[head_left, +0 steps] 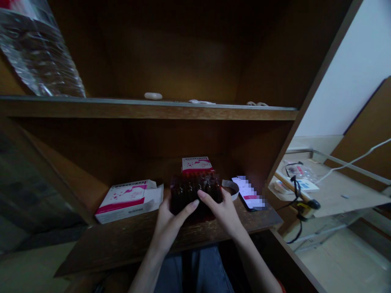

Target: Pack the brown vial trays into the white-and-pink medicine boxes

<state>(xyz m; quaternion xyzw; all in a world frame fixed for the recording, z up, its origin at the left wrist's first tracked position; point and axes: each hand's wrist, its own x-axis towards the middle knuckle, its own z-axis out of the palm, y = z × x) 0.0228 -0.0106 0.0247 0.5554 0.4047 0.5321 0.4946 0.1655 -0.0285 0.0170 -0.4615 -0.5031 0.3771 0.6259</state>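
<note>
Both my hands hold a dark red tray of small brown vials (pixel 195 190) over the lower wooden shelf (pixel 128 240). My left hand (pixel 171 221) grips its left side, thumb reaching across the top. My right hand (pixel 222 209) grips the right side, fingers laid over the vials. Just behind the tray stands a white and pink box (pixel 196 164). A second white and pink box (pixel 126 200) lies to the left with its end flap open.
A phone (pixel 249 194) lies on the shelf right of my right hand, with a curled white strip (pixel 231 187) beside it. The upper shelf (pixel 146 108) carries small white items and a clear plastic bottle (pixel 36 49). A side table (pixel 336 191) at right holds cables.
</note>
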